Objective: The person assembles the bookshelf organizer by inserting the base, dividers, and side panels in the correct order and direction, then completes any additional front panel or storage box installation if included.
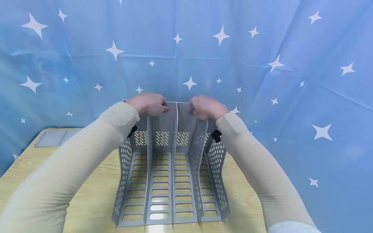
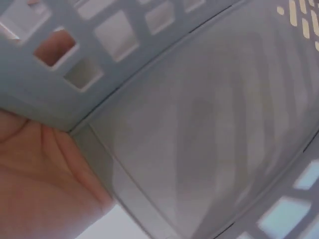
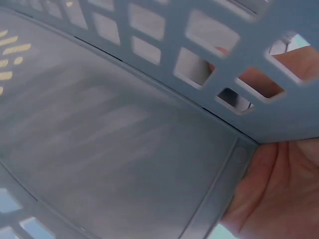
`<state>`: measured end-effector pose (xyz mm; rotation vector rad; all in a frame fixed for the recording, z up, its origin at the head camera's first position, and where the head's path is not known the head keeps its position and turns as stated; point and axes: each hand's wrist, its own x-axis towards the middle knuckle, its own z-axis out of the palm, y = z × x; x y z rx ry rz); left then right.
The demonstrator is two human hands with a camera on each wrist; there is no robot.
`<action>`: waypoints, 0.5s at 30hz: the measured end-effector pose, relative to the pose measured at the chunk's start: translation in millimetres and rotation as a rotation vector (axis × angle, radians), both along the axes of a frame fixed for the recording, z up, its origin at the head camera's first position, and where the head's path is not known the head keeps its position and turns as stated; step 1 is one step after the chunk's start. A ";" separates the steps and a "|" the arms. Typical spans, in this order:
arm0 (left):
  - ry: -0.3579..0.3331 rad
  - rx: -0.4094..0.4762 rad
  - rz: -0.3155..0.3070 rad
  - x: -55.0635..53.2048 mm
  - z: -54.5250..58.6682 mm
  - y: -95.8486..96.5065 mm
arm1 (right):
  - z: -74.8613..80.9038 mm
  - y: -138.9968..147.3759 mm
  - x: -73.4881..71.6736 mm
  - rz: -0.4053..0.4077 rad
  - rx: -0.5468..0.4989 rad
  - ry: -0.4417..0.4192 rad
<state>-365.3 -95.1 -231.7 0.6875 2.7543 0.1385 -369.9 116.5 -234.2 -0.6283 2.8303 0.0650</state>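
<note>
A grey plastic file rack (image 1: 164,121) stands on the table with its slotted base toward me. Perforated dividers split it into several upright compartments. My left hand (image 1: 151,104) grips the top edge of the back panel left of centre, fingers curled over it. Right of centre, my right hand (image 1: 205,107) holds the same edge in a similar way. In the left wrist view the palm (image 2: 45,179) lies against the corner where a perforated divider (image 2: 114,35) meets the back panel. The right wrist view has the other palm (image 3: 284,191) at a matching corner.
The wooden table (image 1: 96,184) extends on both sides of the rack. A flat grey panel (image 1: 53,138) lies at its far left corner. Close behind hangs a blue curtain (image 1: 163,74) with white stars.
</note>
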 end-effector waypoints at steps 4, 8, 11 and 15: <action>-0.019 -0.006 0.000 1.5 0.5 -0.6 | -1.8 -1.5 0.1 -0.009 -0.010 -0.021; -0.017 0.016 0.002 1.7 2.3 -5.0 | -2.7 -3.9 -1.2 -0.044 -0.033 -0.027; -0.011 0.093 0.014 4.7 7.4 -16.8 | -2.9 -3.4 -4.6 -0.080 -0.041 0.002; 0.036 0.223 0.073 11.2 16.8 -49.7 | -1.8 4.3 -10.9 -0.141 -0.035 0.067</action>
